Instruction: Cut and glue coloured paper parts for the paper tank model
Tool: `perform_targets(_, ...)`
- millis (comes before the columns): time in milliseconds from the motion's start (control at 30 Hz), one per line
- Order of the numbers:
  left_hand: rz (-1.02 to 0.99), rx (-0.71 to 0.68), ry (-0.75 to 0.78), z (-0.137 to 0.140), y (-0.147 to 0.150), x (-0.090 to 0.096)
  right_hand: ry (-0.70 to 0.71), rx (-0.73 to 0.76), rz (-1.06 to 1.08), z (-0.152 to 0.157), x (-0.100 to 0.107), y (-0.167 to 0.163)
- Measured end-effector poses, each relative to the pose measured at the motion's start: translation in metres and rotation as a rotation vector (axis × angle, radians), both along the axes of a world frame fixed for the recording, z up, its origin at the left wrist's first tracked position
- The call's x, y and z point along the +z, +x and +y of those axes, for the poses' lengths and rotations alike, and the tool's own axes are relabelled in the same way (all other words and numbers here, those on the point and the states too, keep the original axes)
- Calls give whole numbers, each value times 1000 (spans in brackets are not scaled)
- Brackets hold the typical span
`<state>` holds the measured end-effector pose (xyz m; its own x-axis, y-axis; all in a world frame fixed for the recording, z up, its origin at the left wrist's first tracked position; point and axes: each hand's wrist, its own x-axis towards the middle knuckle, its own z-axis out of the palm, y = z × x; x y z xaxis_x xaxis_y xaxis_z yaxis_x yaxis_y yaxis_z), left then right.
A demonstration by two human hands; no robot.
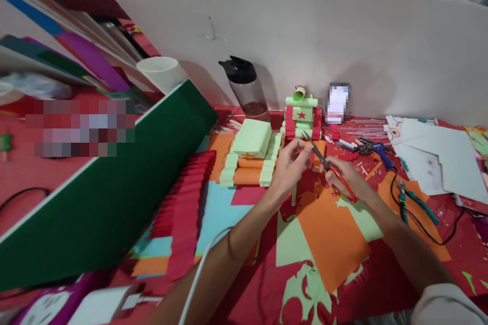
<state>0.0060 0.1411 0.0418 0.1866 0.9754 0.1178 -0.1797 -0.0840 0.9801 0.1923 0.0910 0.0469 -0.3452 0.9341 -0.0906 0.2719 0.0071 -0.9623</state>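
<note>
My right hand grips a pair of scissors by the red handles, with the blades pointing up and left. The blades look slightly parted, close to my left fingertips. My left hand has thumb and forefinger pressed together; what they pinch is too small to make out. Just left of that hand sits a paper model with a light green box on top of orange paper rolls and pleated green side strips. Below my hands lie an orange sheet and a light green sheet with cut-out holes.
Behind stand a green-and-red paper model with a star, a phone and a water bottle. Right are a blue glue gun, green-handled pliers and white sheets. A green board and pleated red paper lie left.
</note>
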Motion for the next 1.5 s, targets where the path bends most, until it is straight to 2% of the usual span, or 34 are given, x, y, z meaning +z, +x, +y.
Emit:
perform_targets(200,9,-25,8,0,0,0,-15,-17,57,2,-15,1)
perform_targets(333,6,-36,8,-1,0,0,-7,-8,66,2,-18,2)
perform_targets(567,16,-40,24,-1,-1,0,19,-8,100,1,-15,-3)
perform_targets(833,38,-51,5,-1,0,-1,-34,-77,136,-1,-15,-9)
perform_targets(967,87,-104,-17,0,1,-3,20,-174,199,0,-12,-6)
perform_targets(1167,275,-274,-11,-2,3,-5,147,-378,208,7,1,-3)
perform_targets(1333,374,-313,51,-4,3,-8,149,-348,206,10,1,-2)
perform_targets(1500,327,-276,39,-2,3,-10,128,-334,184,10,2,-3)
